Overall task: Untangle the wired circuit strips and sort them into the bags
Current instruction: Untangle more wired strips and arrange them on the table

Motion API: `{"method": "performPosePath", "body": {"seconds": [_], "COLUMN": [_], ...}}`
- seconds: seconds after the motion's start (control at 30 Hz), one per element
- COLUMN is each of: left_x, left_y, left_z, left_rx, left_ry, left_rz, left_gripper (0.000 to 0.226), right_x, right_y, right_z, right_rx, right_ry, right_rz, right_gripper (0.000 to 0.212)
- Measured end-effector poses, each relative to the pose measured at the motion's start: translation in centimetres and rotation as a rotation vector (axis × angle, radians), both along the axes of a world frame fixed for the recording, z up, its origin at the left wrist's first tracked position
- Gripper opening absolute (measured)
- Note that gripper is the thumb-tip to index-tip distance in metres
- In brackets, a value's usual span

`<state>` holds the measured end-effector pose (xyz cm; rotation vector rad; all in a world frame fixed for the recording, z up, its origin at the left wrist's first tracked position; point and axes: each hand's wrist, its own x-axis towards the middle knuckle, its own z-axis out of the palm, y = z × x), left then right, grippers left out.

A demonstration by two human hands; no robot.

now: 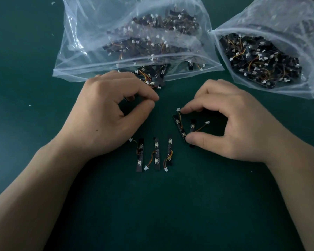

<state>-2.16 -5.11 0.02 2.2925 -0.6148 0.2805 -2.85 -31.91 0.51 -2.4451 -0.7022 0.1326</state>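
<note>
Three black circuit strips (156,153) with orange wires and white plugs lie side by side on the green mat (161,205), just below my hands. My right hand (230,122) pinches two more strips (179,127) between forefinger and thumb; one stands tilted, the other (192,126) sits under my palm with its white plug free. My left hand (112,113) has its fingers curled, thumb meeting forefinger, and a dark strip end (128,99) shows under the fingers. Beyond it a tangled clump of strips (152,77) spills from the mouth of the left bag (134,38).
A second clear zip bag (272,57) full of strips lies at the back right, its mouth facing left. Small white specks dot the mat at the left.
</note>
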Motion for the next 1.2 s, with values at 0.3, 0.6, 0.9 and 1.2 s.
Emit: {"method": "performPosePath", "body": {"seconds": [0.3,0.6,0.9,1.2], "left_x": [0.0,-0.1,-0.2,-0.1], "left_y": [-0.1,-0.1,-0.1,-0.1], "left_z": [-0.1,0.0,0.0,-0.1], "left_rx": [0.007,0.005,0.013,0.017], "left_ry": [0.003,0.012,0.017,0.011], "left_rz": [-0.011,-0.013,-0.022,-0.025], "left_gripper": [0.009,0.009,0.009,0.009], "right_x": [0.0,-0.1,-0.3,-0.4], "right_y": [0.2,0.0,0.6,1.1], "right_z": [-0.1,0.1,0.2,0.2], "right_rx": [0.001,0.041,-0.026,-0.118], "right_ry": [-0.009,0.016,0.002,-0.026], "right_rz": [0.038,0.044,0.060,0.057], "right_gripper": [0.044,0.020,0.064,0.053]}}
